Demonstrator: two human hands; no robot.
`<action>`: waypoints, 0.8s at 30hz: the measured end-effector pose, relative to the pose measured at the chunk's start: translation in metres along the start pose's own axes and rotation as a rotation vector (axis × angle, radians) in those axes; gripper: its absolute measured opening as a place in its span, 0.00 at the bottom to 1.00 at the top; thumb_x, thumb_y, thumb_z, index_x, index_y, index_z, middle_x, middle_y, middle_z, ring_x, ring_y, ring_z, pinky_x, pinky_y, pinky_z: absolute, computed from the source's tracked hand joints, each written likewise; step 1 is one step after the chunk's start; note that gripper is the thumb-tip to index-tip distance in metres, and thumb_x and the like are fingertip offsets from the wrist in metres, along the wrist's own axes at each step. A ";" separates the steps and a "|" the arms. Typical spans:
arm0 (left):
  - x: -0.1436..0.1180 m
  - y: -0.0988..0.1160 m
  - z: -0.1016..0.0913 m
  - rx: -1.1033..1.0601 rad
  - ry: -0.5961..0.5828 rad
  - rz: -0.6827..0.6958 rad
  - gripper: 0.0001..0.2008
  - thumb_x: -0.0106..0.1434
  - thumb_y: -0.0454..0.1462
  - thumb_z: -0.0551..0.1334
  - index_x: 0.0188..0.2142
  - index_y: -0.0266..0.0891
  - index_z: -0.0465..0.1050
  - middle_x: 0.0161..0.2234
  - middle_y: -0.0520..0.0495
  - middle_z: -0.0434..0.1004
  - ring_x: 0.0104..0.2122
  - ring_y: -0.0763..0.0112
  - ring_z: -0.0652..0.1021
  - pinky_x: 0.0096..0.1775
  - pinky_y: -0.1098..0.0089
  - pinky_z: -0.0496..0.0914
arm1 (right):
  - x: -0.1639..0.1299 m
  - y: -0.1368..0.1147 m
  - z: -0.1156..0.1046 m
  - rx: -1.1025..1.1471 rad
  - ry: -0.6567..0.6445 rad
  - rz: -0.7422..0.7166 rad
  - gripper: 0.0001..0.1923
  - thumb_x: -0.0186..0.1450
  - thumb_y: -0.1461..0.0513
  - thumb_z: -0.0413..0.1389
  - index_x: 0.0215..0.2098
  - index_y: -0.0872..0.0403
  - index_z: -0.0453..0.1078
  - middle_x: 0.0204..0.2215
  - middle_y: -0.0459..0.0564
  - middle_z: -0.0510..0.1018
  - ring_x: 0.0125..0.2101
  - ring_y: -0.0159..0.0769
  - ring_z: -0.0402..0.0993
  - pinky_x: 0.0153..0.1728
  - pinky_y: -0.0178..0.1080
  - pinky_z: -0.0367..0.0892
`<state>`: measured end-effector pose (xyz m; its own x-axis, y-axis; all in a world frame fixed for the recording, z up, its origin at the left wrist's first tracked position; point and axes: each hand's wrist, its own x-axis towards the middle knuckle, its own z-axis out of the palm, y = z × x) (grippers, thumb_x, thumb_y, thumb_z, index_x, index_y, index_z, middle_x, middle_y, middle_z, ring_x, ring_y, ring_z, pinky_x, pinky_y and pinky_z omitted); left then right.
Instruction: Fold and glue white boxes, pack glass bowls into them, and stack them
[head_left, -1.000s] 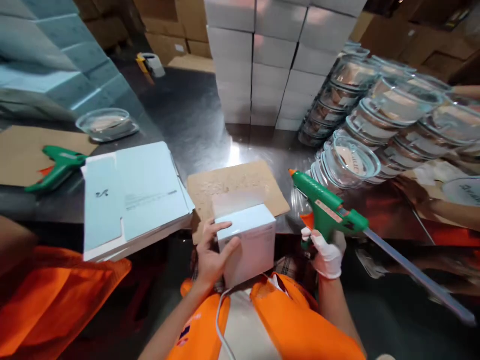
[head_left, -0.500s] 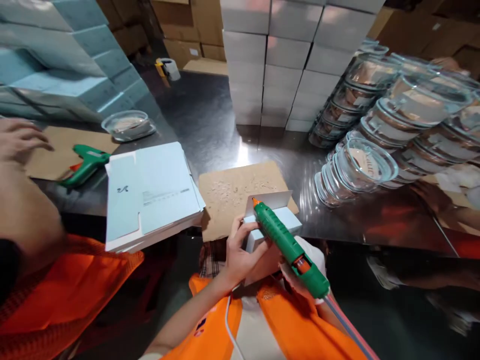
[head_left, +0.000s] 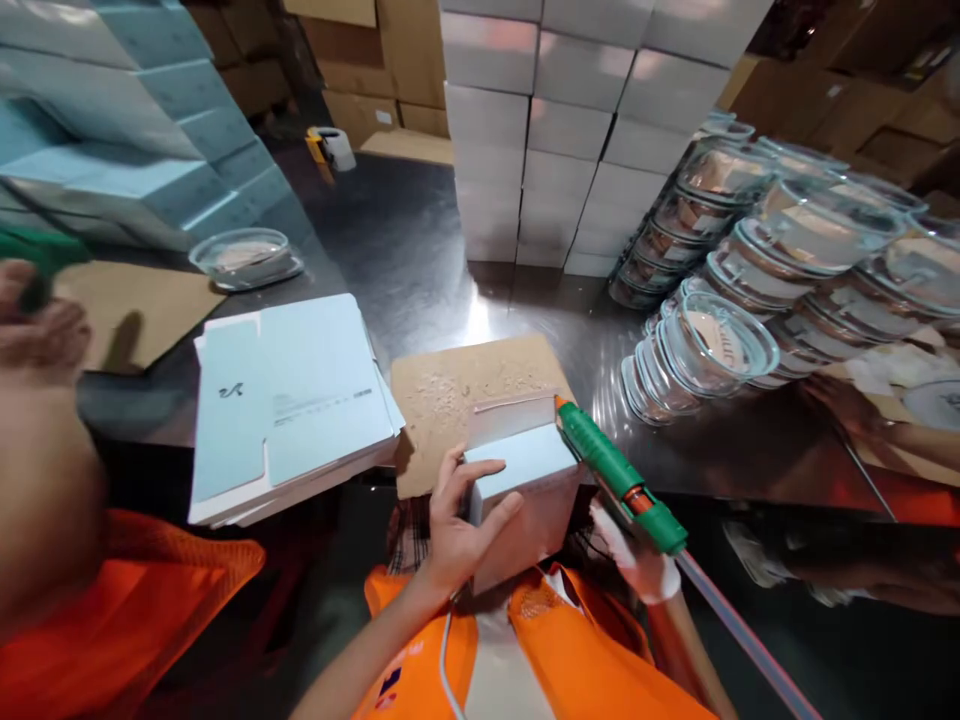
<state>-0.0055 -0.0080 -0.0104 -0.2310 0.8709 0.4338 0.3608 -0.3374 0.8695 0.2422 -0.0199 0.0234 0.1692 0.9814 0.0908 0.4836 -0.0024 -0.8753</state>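
My left hand (head_left: 465,525) grips the left end of a pale blue box (head_left: 525,460), its thumb and fingers spread over the corner. One narrow flap (head_left: 514,416) of the box stands up along the far edge. A green hot glue gun (head_left: 609,462) is in my right hand (head_left: 634,550), which wears a white glove and is partly hidden under the gun. The gun's orange nozzle touches or nearly touches the flap's right end. Under the far side of the box lies a cardboard sheet (head_left: 435,400) marked with dried glue.
Left of the cardboard lies a stack of flat pale blue box blanks (head_left: 300,390). A co-worker's hand (head_left: 45,335) holds another green glue gun at far left. Stacked white boxes (head_left: 562,130) stand behind; round clear containers (head_left: 720,340) are piled at right.
My glue gun has moved right along the flap, from its left end to its right end. At left, the co-worker has picked up the other glue gun from the cardboard.
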 end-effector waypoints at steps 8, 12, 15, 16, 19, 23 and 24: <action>0.007 -0.004 -0.017 -0.105 0.055 -0.113 0.17 0.61 0.52 0.74 0.43 0.46 0.83 0.47 0.44 0.82 0.60 0.52 0.76 0.59 0.57 0.71 | 0.068 0.007 0.020 0.384 -0.107 0.469 0.33 0.57 0.35 0.65 0.36 0.56 0.83 0.21 0.53 0.83 0.15 0.38 0.72 0.14 0.37 0.63; 0.014 -0.003 -0.021 -0.183 0.065 -0.201 0.20 0.59 0.55 0.75 0.42 0.45 0.83 0.53 0.43 0.79 0.56 0.52 0.79 0.54 0.61 0.73 | 0.098 0.017 0.012 0.195 -0.225 0.502 0.34 0.63 0.33 0.55 0.21 0.53 0.78 0.16 0.55 0.79 0.16 0.42 0.76 0.19 0.41 0.70; 0.019 -0.001 -0.021 -0.234 0.039 -0.217 0.21 0.58 0.56 0.75 0.41 0.45 0.83 0.50 0.44 0.80 0.52 0.54 0.81 0.52 0.62 0.74 | 0.100 0.007 -0.005 0.072 -0.135 0.402 0.25 0.60 0.40 0.66 0.21 0.50 0.77 0.17 0.50 0.79 0.22 0.41 0.79 0.25 0.38 0.72; 0.021 0.001 -0.020 -0.258 0.025 -0.217 0.22 0.58 0.57 0.74 0.40 0.45 0.83 0.48 0.44 0.81 0.49 0.55 0.81 0.50 0.62 0.74 | 0.097 -0.001 -0.007 0.077 -0.085 0.342 0.21 0.59 0.42 0.68 0.25 0.49 0.80 0.21 0.49 0.83 0.26 0.41 0.81 0.29 0.38 0.74; 0.025 0.005 -0.014 -0.324 -0.042 -0.194 0.22 0.58 0.59 0.73 0.39 0.46 0.83 0.45 0.44 0.82 0.45 0.56 0.82 0.46 0.63 0.76 | 0.092 -0.034 0.003 0.207 -0.163 0.168 0.24 0.55 0.44 0.72 0.43 0.50 0.84 0.41 0.51 0.88 0.44 0.45 0.84 0.44 0.41 0.77; 0.026 0.007 -0.005 -0.356 -0.123 -0.203 0.24 0.56 0.60 0.74 0.37 0.44 0.80 0.48 0.41 0.82 0.55 0.50 0.80 0.54 0.59 0.75 | 0.092 -0.052 0.029 0.468 -0.417 0.230 0.33 0.48 0.46 0.78 0.46 0.53 0.83 0.45 0.52 0.88 0.45 0.46 0.84 0.49 0.44 0.77; 0.027 0.006 -0.003 -0.382 -0.120 -0.233 0.25 0.56 0.59 0.75 0.39 0.44 0.79 0.49 0.40 0.81 0.54 0.50 0.81 0.53 0.59 0.75 | 0.092 -0.049 0.031 0.496 -0.386 0.237 0.33 0.48 0.45 0.78 0.46 0.53 0.82 0.45 0.52 0.88 0.44 0.46 0.84 0.49 0.44 0.77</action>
<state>-0.0124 0.0120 0.0069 -0.1524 0.9667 0.2055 -0.0520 -0.2155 0.9751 0.2074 0.0761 0.0599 -0.1420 0.9635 -0.2268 0.0035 -0.2287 -0.9735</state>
